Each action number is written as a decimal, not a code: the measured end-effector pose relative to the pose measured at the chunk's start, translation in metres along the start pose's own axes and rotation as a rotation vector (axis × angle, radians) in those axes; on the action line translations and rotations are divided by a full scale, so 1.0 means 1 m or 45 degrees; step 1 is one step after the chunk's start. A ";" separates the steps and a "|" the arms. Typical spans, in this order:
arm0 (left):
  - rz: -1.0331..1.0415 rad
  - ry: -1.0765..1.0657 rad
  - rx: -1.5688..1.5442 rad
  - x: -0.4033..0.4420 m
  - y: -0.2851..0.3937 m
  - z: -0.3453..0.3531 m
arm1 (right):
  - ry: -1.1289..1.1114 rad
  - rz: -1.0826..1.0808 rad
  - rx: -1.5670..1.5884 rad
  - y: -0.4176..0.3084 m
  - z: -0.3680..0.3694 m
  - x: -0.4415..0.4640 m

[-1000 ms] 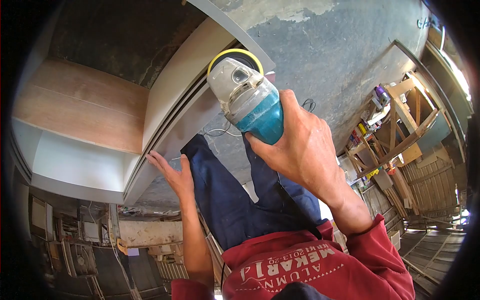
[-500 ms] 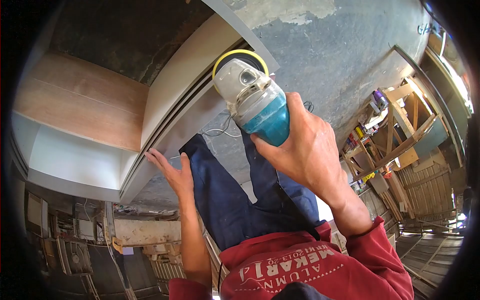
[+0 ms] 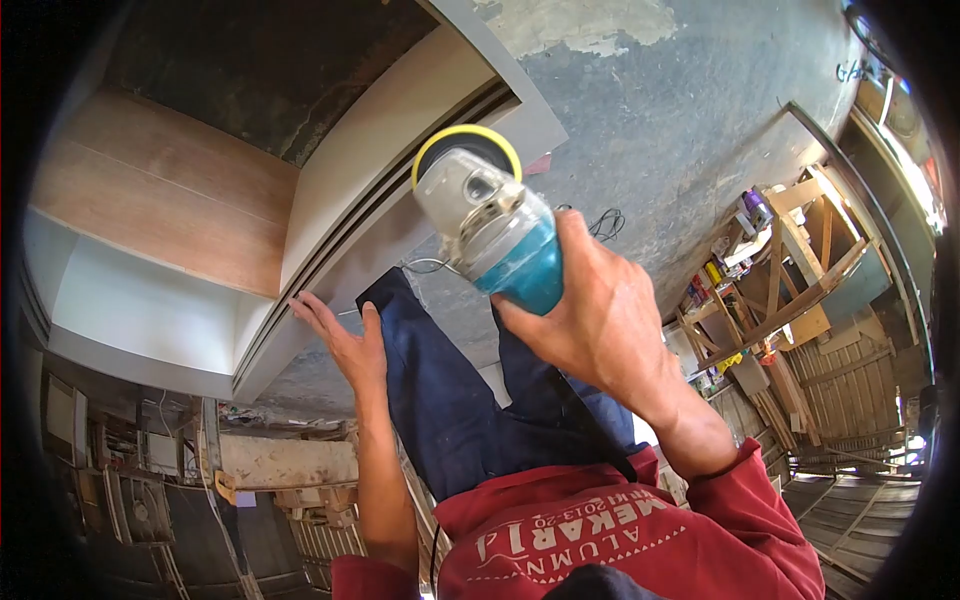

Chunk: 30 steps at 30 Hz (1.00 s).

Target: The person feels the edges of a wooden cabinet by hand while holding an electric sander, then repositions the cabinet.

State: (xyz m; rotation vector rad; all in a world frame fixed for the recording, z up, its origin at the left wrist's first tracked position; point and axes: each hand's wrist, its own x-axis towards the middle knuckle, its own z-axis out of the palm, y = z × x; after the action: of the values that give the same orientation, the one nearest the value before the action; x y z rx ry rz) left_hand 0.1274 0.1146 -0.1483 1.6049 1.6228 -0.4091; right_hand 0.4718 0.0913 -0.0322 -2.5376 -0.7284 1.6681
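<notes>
While the right hand (image 3: pixel 605 315) clamps a sander (image 3: pixel 495 230) (yellow-rimmed), the left hand (image 3: pixel 352 345) lies open against the cabinet (image 3: pixel 345 160).

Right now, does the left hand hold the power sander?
No, the right hand grips the power sander; the left hand touches the cabinet.

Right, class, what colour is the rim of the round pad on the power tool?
The rim is yellow, which shows best in the head view.
</notes>
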 end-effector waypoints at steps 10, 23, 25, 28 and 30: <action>0.035 0.043 -0.011 -0.002 0.001 0.001 | 0.106 0.057 -0.077 -0.001 0.001 0.004; 0.322 0.126 0.168 0.024 0.036 0.001 | 0.024 -0.012 -0.005 -0.007 -0.001 -0.035; 0.422 0.051 0.153 0.038 0.067 0.006 | 0.124 0.097 0.007 0.000 -0.013 -0.044; 0.621 -0.090 -0.122 0.050 0.108 0.015 | 0.235 0.122 -0.060 0.010 -0.023 -0.044; 0.781 -0.149 -0.263 0.052 0.120 0.019 | 0.268 0.118 -0.060 0.005 -0.023 -0.035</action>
State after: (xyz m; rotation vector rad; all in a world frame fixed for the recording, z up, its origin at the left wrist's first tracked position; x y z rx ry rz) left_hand 0.2530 0.1532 -0.1615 1.7768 0.9780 -0.0092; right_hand 0.4825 0.0785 0.0071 -2.7634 -0.6507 1.3914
